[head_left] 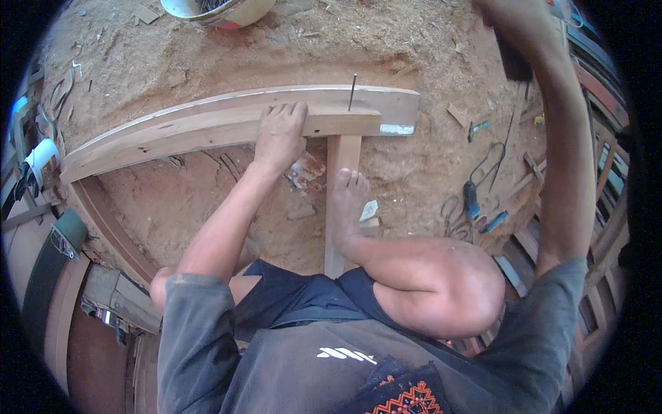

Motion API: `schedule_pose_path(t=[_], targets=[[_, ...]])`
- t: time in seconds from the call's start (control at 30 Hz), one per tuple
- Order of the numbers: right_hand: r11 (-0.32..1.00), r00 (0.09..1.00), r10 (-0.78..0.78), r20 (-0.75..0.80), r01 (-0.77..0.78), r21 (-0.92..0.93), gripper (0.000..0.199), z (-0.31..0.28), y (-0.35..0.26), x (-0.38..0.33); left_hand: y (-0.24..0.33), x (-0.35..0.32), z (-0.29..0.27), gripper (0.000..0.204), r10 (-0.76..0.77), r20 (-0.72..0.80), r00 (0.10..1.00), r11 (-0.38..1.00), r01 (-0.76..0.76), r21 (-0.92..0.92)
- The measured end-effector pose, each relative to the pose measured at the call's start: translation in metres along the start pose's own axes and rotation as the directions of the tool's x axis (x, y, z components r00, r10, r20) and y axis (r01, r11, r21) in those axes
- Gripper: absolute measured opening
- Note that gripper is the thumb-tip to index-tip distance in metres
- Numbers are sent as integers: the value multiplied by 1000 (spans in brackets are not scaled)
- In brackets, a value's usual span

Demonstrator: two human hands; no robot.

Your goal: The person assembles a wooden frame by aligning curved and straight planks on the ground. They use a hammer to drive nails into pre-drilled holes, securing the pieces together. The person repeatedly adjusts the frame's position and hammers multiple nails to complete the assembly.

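My left hand (281, 138) is closed over a long wooden beam (207, 130), its fingers curled across the far edge. A long nail (353, 93) stands upright in the beam, right of that hand. Behind it lies a second, pale-edged board (398, 103). My right hand (516, 24) is raised at the upper right, away from the wood, and looks closed. A dark, blocky tool (514, 58) shows beside it, partly hidden by the wrist; its kind is unclear. My bare foot presses on a wooden crosspiece (343, 152) that meets the beam from below.
A pale bucket (219, 12) with dark contents stands at the far edge. On the sandy ground to the right lie a blue corded power tool (472, 200) and a small blue-green tool (477, 127). Stacked timber (607, 172) lines the right; a white cup-like container (43, 153) is left.
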State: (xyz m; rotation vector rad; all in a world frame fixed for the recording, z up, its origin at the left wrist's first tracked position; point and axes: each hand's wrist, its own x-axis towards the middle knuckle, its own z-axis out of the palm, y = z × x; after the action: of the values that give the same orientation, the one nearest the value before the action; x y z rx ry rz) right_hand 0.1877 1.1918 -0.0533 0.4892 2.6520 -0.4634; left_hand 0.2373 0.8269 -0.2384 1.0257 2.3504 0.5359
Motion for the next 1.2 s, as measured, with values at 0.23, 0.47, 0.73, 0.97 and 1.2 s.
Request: schedule_pose_path(t=[0.23, 0.47, 0.73, 0.97, 1.2], targets=[[978, 896, -40, 441, 125, -165, 37, 64, -11, -41, 2, 2, -4, 50, 7, -12, 1000, 1000, -7, -10], [989, 1000, 25, -5, -24, 144, 38, -22, 19, 19, -1, -1, 4, 46, -2, -32, 999, 1000, 1, -3], [955, 850, 141, 508, 19, -298, 39, 7, -41, -34, -1, 0, 2, 47, 13, -64, 998, 1000, -12, 9], [992, 989, -99, -112, 89, -94, 29, 24, -13, -16, 0, -3, 1, 48, 28, -71, 997, 999, -30, -26], [984, 865, 16, 502, 76, -163, 41, 20, -8, -20, 6, -2, -2, 50, 0, -49, 999, 999, -2, -36]])
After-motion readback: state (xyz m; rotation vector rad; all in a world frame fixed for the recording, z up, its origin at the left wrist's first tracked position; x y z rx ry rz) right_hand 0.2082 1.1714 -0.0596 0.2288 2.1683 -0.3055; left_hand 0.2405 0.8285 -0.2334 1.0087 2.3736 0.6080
